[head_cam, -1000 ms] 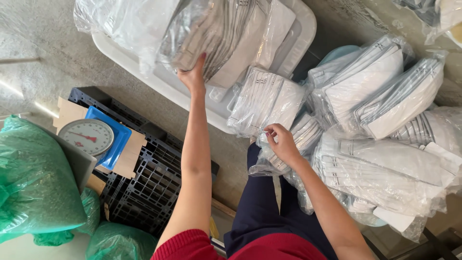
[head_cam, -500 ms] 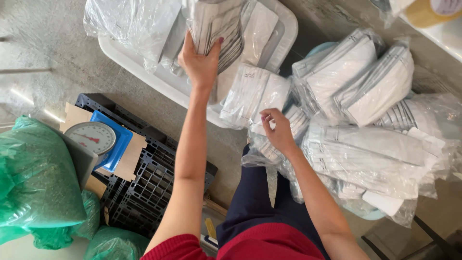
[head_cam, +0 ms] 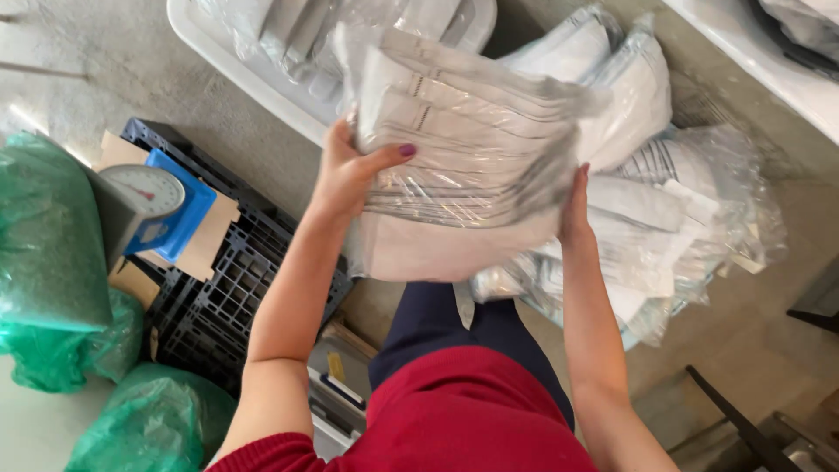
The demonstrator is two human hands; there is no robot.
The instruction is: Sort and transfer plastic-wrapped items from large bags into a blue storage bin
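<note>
Head view
Bundle: a clear-wrapped bundle of folded white cloth is held up between both hands, above the lap and in front of the white tray.
Left hand: the left hand clasps the bundle's left edge, thumb on top of the wrap, fingers hidden behind it; the grip is closed on the bundle.
Right hand: the right hand presses flat against the bundle's right edge, fingers pointing up; it braces more than it clutches, though it does bear on the bundle.
Handling: it looks soft and floppy, fairly light for its bulk, and the plastic wrap is likely slick. I judge the safest hold to be at both side edges or underneath, since the middle would sag.
Pile: more wrapped packs lie heaped on the floor at the right, just behind the bundle.
Scale: a dial scale sits on cardboard over a black crate at the left.
Bags: green bags rest beside the crate.
Floor: bare concrete floor.
</note>
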